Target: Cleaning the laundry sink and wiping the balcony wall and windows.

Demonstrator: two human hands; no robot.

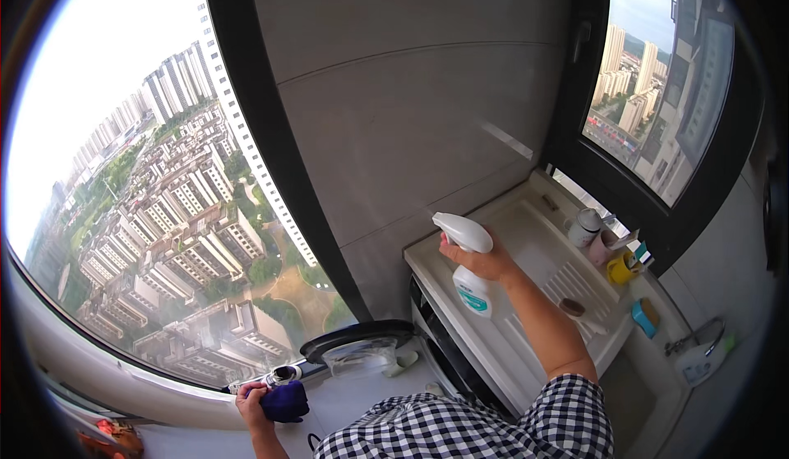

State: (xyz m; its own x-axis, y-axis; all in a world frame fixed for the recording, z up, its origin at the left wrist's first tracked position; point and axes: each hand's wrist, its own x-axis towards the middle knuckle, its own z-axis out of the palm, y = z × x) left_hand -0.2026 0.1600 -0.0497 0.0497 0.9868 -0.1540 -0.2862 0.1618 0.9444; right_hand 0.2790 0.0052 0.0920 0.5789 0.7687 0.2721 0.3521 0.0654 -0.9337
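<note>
My right hand [484, 260] is wrapped round the neck of a white spray bottle [473, 292], held above the washboard side of a laundry sink [530, 243]. The bottle's white trigger head [465, 231] points left towards the grey wall panel [394, 132], and a pale streak crosses that panel farther right. Down at the lower left, my left hand [251, 400] grips a bunched dark purple cloth [285, 401] near the sill of the large window [185, 212].
A front-loading washer's round door [360, 345] hangs open below the sink, near shoes [283, 374] on the floor. Along the sink's back ledge stand a yellow cup [621, 269], a white mug [584, 228] and a blue sponge [644, 318]. A scrubbing brush [572, 307] lies on the washboard, left of the faucet [696, 336].
</note>
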